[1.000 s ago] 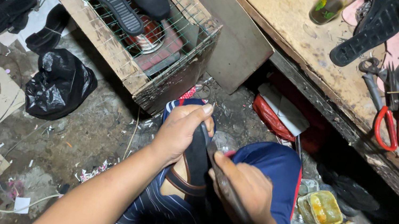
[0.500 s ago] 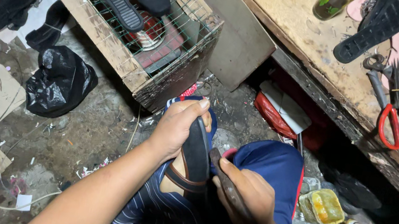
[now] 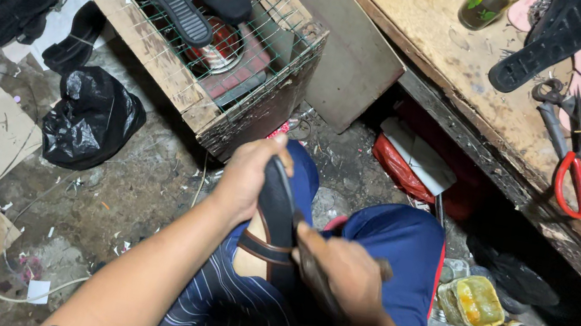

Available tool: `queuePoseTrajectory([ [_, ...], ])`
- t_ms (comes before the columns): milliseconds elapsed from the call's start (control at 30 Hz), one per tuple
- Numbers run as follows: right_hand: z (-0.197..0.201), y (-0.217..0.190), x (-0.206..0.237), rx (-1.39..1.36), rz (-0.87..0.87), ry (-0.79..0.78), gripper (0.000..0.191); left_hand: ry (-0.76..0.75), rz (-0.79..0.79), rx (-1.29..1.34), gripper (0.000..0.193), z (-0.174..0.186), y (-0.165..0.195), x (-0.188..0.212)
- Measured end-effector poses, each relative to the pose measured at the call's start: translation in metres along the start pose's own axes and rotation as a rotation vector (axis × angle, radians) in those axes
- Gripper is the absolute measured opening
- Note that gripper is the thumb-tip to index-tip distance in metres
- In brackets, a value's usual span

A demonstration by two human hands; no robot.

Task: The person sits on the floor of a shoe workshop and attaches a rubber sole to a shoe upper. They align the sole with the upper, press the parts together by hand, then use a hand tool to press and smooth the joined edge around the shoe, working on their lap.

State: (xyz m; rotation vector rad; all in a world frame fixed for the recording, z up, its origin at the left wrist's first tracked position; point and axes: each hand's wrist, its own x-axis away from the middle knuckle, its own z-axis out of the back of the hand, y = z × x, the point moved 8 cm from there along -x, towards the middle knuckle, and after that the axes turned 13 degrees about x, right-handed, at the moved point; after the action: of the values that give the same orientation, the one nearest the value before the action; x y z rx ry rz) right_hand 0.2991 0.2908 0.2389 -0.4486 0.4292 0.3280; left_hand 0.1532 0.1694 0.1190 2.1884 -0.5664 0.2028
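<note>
Bare forearms (image 3: 154,274) (no sleeves visible), blue trousers (image 3: 402,245), dark striped apron (image 3: 225,317).

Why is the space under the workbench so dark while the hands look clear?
Head view: light falls from above on the bench top and wire crate; the bench shades the floor beneath it. The left hand on the black shoe is sharp; the right hand and its tool are slightly blurred.
</note>
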Motion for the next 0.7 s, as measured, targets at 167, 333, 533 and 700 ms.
queuePoseTrajectory([
  [167,-0.015,0.013,0.032,-0.055,-0.277,-0.136,0.045,0.044,0.072,0.121,0.039,0.021,-0.012,-0.005],
  [333,-0.022,0.024,0.032,-0.239,-0.457,-0.169,0.048,-0.011,0.060,0.311,0.035,0.020,-0.009,-0.011],
  [533,-0.062,0.044,0.030,-0.224,-0.671,-0.374,0.074,-0.004,0.049,0.280,0.035,0.024,-0.013,-0.012],
  [700,-0.085,0.053,0.000,-0.468,-0.702,-0.166,0.078,0.059,0.056,0.201,0.036,0.030,-0.015,-0.013],
])
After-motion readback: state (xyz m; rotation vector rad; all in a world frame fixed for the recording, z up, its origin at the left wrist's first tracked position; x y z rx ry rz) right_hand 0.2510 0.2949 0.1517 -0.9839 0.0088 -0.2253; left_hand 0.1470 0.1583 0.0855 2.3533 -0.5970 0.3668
